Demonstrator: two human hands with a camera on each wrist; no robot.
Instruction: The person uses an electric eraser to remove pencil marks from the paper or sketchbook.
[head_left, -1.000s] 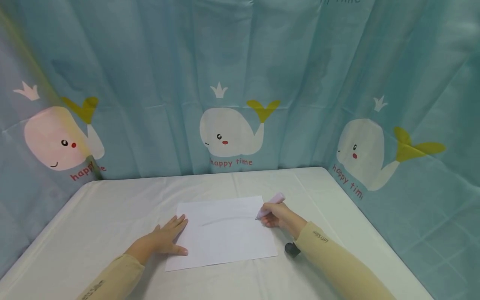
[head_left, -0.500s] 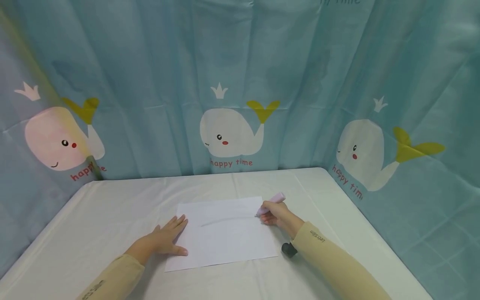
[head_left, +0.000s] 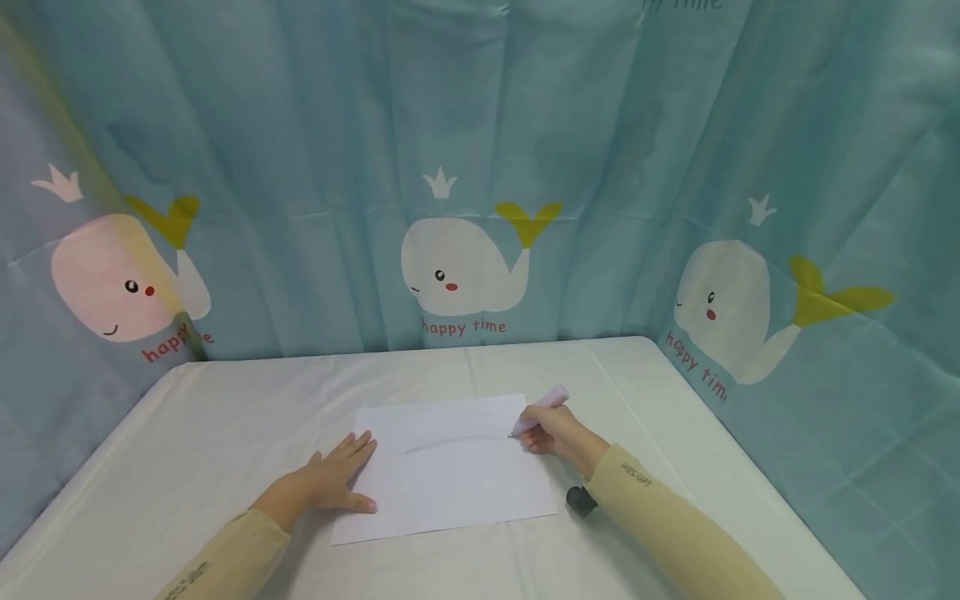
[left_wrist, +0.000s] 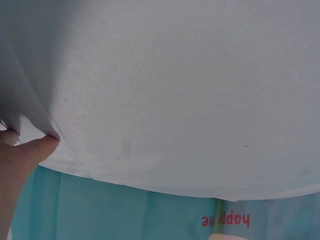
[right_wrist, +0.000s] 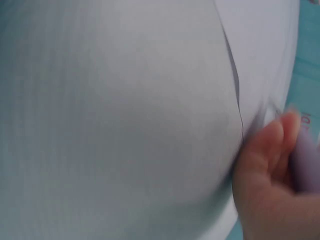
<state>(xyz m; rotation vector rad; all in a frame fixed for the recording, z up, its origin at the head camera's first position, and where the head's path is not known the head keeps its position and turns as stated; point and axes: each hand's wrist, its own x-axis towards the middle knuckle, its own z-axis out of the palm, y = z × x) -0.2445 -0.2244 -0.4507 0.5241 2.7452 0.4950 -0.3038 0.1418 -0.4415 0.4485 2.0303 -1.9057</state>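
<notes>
A white sheet of paper (head_left: 450,483) lies on the white-covered table. A faint grey curved line runs across its upper half. My left hand (head_left: 326,479) rests on the paper's left edge, fingers straight and spread, the thumb apart. In the left wrist view only part of that hand (left_wrist: 22,155) shows at the edge. At the paper's right edge my right hand (head_left: 555,432) pinches a lilac marker (head_left: 553,397), its tip pointing down-left at the right end of the line. The right wrist view shows the right hand (right_wrist: 270,170) and marker (right_wrist: 306,160) blurred; whether the tip touches paper, I cannot tell.
A small dark round object (head_left: 579,500) shows beside the right sleeve, partly hidden by it. The table (head_left: 247,408) extends around the paper on all sides. Behind and beside it hangs a blue-green curtain (head_left: 330,208) printed with white whales.
My right hand with the marker shifts slightly up, then slightly back down, near the paper's right edge. The left hand stays in place.
</notes>
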